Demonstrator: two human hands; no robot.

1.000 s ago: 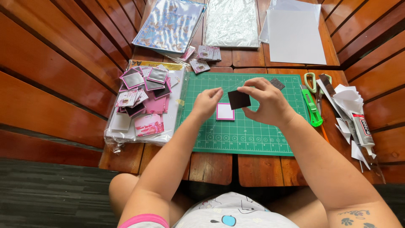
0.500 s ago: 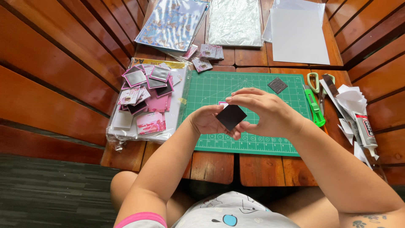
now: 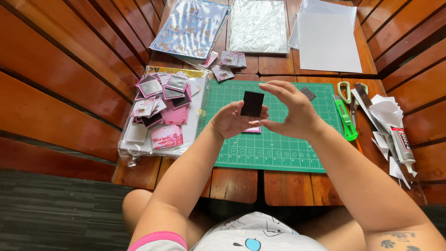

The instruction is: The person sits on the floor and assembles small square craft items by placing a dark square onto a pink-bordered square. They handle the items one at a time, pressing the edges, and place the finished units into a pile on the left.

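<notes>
A green utility knife [image 3: 344, 120], scissors [image 3: 344, 91] and a glue tube [image 3: 403, 145] lie beside white paper scraps [image 3: 385, 111].

A clear plastic package [image 3: 139, 139] of white sheets lies left of the green mat [image 3: 274, 153], small pink and grey cards [image 3: 162, 100] heaped on it. Two shiny clear sleeves [image 3: 193, 28] lie beyond. A labelled glue tube [image 3: 403, 145] lies far right.

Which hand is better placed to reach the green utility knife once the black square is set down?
Right. The right hand hovers nearest the green utility knife on the mat's right edge, while the left hand supports the black square and would probably have to cross over.
</notes>
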